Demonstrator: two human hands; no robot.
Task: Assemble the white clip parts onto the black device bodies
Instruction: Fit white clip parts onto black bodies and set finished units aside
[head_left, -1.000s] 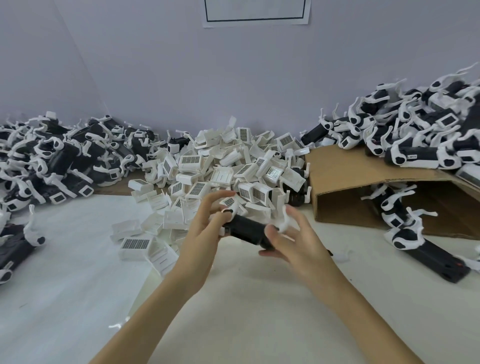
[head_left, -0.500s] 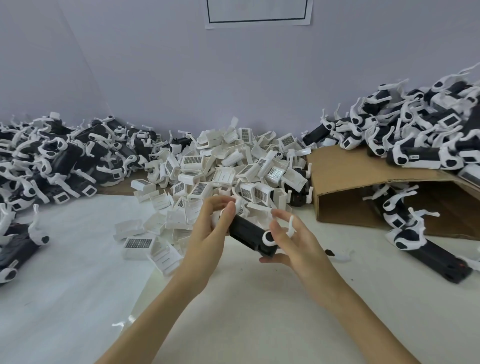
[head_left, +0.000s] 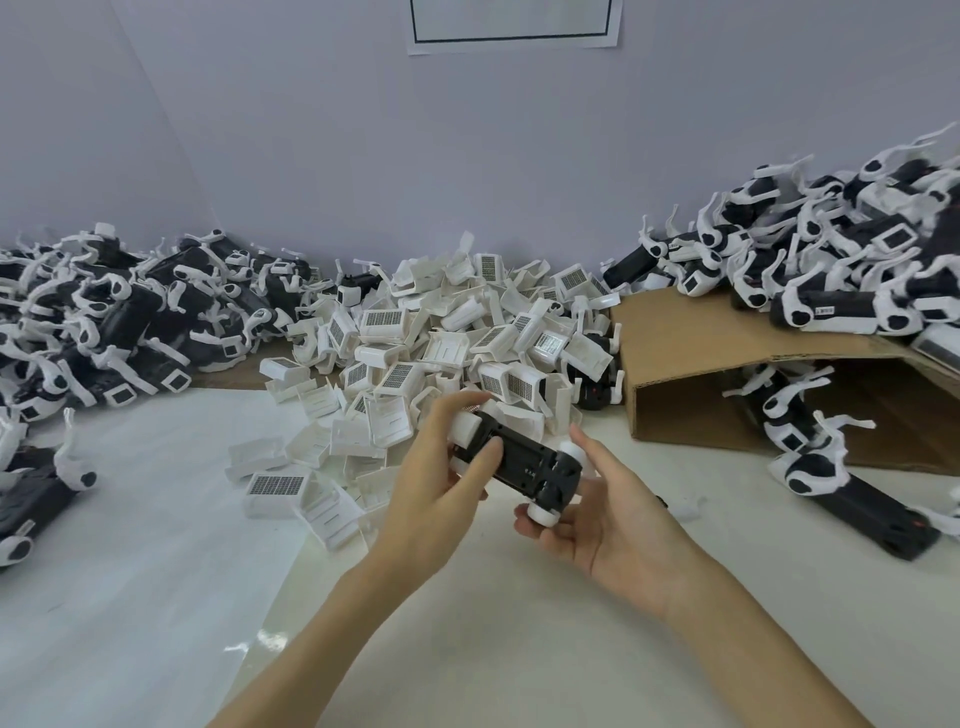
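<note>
black device body (head_left: 519, 462): it's up off the table between your two hands, tilted, far end toward the loose-clip heap, near end down by your right fingertips.
left hand (head_left: 441, 478): you've got the fingers curled round the far end, thumb lying across the top face. Looks like that's so you can steady it while the other end gets worked.
white clip part (head_left: 467, 428): sits on the body right under your left fingers, so I'd guess you're pressing it home. Can't tell if it's fully seated.
right hand (head_left: 602, 514): fingers relaxed and slightly spread, cupping under the near end where the white round caps (head_left: 545, 514) are, index finger raised beside the body. Reads as support, not a pinch.
pile of loose clips (head_left: 441, 332): just past your fingertips, easy reach for the next one.
finished units (head_left: 831, 270): heaped on the cardboard box (head_left: 701, 374), well off to the right of your right fingers.
left-side heap (head_left: 104, 312): well beyond your left fingers.
</note>
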